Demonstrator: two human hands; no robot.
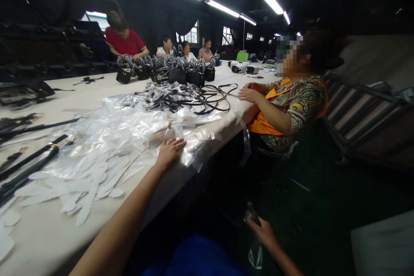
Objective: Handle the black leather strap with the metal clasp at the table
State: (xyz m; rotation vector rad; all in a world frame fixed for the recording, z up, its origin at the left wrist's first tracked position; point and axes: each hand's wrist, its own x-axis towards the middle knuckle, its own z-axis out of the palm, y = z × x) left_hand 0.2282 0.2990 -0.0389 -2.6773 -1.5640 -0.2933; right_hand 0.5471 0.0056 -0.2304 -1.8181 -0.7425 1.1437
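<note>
My left hand (170, 152) rests on the clear plastic bags (129, 116) near the table's front edge, its fingers stretched out flat. Below the table edge, over the dark floor, my right hand (264, 229) is closed on a small dark object (251, 214) with a shiny glint; its kind is too dim to make out. Thin white strips (93, 183) with rounded ends lie to the left of my left hand. Black straps (200, 99), some looped, are heaped beyond the bags.
Small black handbags (177, 75) with wrapped handles stand farther along the table (97, 88). More dark straps (29, 164) lie at the left. A co-worker in an orange apron (270, 116) sits at the right edge. Other people sit or stand across the table. A slatted rack (365, 116) stands at the right.
</note>
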